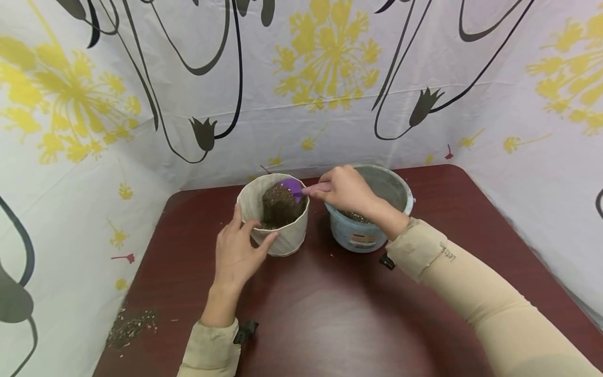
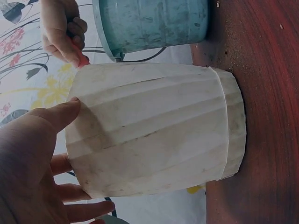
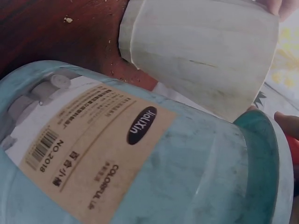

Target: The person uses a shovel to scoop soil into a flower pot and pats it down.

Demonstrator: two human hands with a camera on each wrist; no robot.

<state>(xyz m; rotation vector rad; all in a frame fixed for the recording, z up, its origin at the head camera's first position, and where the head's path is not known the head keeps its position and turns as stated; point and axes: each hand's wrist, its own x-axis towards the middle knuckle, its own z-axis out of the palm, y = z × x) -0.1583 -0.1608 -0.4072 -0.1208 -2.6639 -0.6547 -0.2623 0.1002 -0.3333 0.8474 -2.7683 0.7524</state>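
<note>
A ribbed white flower pot (image 1: 291,240) stands upright on the table, with dark soil (image 1: 277,198) showing inside. My left hand (image 1: 237,252) holds its near-left rim, thumb on the outer wall and index finger bent over the edge. In the left wrist view the thumb lies against the pot's stained wall (image 2: 154,130). My right hand (image 1: 350,189) grips the handle of a small garden trowel, whose purple blade (image 1: 293,187) reaches over the pot's right rim, beside the soil. Under my right forearm stands a blue bucket (image 1: 341,230) with soil in it.
The dark red table (image 1: 330,314) backs onto a patterned cloth (image 1: 264,94). Spilled soil (image 1: 132,329) lies near the table's left edge. The bucket bears a printed label (image 3: 93,149) and stands just right of the pot.
</note>
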